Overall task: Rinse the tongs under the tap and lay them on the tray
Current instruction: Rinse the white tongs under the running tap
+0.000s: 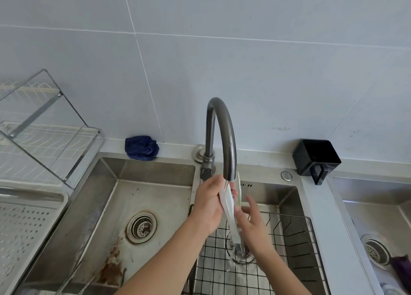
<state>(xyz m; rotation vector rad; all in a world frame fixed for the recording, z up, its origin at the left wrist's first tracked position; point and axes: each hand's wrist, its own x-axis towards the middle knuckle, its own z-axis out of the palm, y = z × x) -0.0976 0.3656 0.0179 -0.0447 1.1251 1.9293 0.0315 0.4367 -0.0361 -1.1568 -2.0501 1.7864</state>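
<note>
Pale, whitish tongs (pixel 229 202) hang upright under the spout of the dark curved tap (pixel 219 128), with water running down over them into the right basin. My left hand (pixel 209 202) is shut around their upper part. Just to their right, my right hand (pixel 252 219) has its fingers spread and touches the lower part of the tongs. The perforated white tray (pixel 55 200) lies at the far left, beside the left basin. Much of the tongs is blurred by the water stream.
A black wire rack (pixel 295 234) sits in the right basin (pixel 287 197). The left basin (pixel 155 197) has a rusty drain. A blue cloth (pixel 142 148) and a black holder (pixel 317 157) stand on the back ledge. A dish rack (pixel 44 128) is at left.
</note>
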